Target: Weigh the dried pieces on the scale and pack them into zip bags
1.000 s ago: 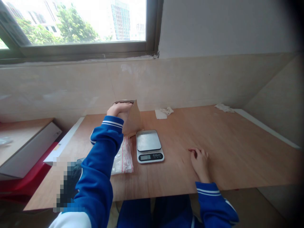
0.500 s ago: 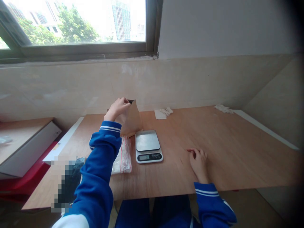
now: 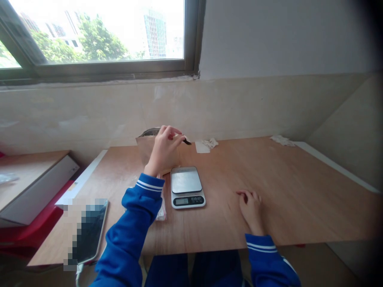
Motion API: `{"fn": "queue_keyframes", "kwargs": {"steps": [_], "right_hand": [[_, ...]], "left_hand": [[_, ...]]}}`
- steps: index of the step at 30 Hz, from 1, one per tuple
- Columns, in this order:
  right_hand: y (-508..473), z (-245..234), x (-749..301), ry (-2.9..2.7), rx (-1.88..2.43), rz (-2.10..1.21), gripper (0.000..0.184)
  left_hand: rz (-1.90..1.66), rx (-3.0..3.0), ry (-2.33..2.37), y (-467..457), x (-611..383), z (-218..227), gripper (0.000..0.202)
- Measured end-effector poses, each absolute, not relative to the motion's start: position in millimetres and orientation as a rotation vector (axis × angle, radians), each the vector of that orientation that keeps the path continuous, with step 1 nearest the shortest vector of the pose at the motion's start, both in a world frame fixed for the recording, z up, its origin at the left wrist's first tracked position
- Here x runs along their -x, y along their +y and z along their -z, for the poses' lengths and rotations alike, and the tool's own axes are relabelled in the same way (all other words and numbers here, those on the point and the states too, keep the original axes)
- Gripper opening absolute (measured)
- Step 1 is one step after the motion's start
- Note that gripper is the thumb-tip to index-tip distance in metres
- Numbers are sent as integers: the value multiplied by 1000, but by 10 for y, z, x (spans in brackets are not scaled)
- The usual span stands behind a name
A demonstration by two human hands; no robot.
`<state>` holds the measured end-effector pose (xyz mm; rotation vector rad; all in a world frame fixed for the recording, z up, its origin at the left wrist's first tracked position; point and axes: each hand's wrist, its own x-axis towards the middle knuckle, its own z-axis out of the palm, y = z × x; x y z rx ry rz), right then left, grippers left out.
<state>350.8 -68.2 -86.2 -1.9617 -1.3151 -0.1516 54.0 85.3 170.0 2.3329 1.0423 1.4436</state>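
My left hand (image 3: 169, 145) is closed in a pinch on a small dark elongated piece (image 3: 187, 141), whose tip sticks out to the right of the fingers. It is raised above the back of the digital scale (image 3: 186, 180), in front of a standing brown paper pouch (image 3: 143, 149). The pouch's top gapes, showing a silvery lining; my hand covers much of it. Nothing lies on the scale's metal plate. Clear plastic bags with red seal lines (image 3: 162, 211) are partly hidden under my left forearm. My right hand (image 3: 251, 209) rests on the table, fingers loosely curled together, holding nothing visible.
A smartphone (image 3: 92, 231) with a white cable lies at the table's left front. Along the back are a white card (image 3: 202, 147) with crumpled tissue (image 3: 211, 143), and another tissue (image 3: 282, 138). A second table (image 3: 32, 163) stands at left over a red stool (image 3: 38, 227).
My left hand has come out of the pouch's opening and moved right with the dark piece in its fingers. More of the phone now shows. My right hand has stayed put.
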Motion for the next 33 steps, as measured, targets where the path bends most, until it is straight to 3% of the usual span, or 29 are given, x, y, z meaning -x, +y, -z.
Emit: {"fn": "queue_keyframes", "kwargs": {"steps": [5, 12, 16, 21, 23, 29, 33], "right_hand": [[-670, 840, -3492, -1306, 1970, 173, 28], [-666, 821, -3470, -1285, 1980, 150, 29], [-674, 819, -3476, -1303, 1985, 150, 28], [-684, 808, -3474, -1308, 1982, 145, 28], [-688, 803, -3469, -1300, 1983, 142, 28], [-693, 800, -3459, -1292, 1979, 132, 28], [-693, 795, -3466, -1296, 1979, 136, 27]], "left_hand": [[-743, -2192, 1146, 904, -684, -1088, 25], [-516, -2203, 1272, 977, -645, -582, 31], [-645, -2429, 1382, 953, -614, -815, 29], [-1329, -2412, 1709, 979, -481, -1387, 30], [-1395, -2379, 1872, 1054, -396, -1550, 30], [-747, -2452, 2069, 1286, -210, -1779, 44], [-439, -2337, 2017, 1360, -200, -1920, 40]]}}
